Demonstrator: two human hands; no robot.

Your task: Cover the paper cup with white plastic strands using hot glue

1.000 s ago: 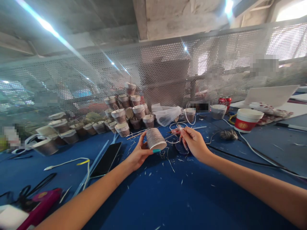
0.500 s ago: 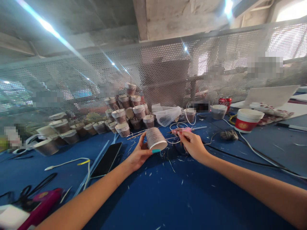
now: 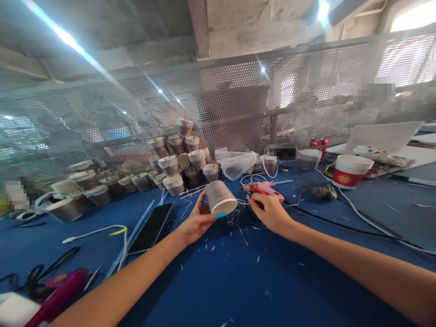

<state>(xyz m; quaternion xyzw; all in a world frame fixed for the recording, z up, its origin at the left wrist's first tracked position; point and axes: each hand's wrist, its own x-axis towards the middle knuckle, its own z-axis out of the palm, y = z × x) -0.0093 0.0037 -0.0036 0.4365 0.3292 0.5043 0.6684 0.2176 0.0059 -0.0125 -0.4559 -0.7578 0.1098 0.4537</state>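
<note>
My left hand (image 3: pixel 197 222) is wrapped round a cup (image 3: pixel 220 196) covered in rows of grey yarn, tilted with its pale open mouth toward me and to the right. A teal nail shows at its rim. My right hand (image 3: pixel 270 212) is closed in a pinch to the right of the cup. A thin strand seems to run between the cup and these fingertips; its end is hidden. Just behind the right hand lies a pink glue gun (image 3: pixel 261 187), its nozzle pointing left. Farther right rests a ball of grey yarn (image 3: pixel 324 192), its strand trailing toward my right hand.
Wrapped cups (image 3: pixel 169 165) are piled at the back, with more at left. A black phone (image 3: pixel 151 229) lies left of my hand. White cups with a red band (image 3: pixel 350 177), red cans (image 3: pixel 319 145) and cables stand or lie at right. Scraps litter the blue table (image 3: pixel 238 281).
My right hand has shifted slightly left and down, leaving more of the pink glue gun in sight. My left hand and the cup have hardly moved.
</note>
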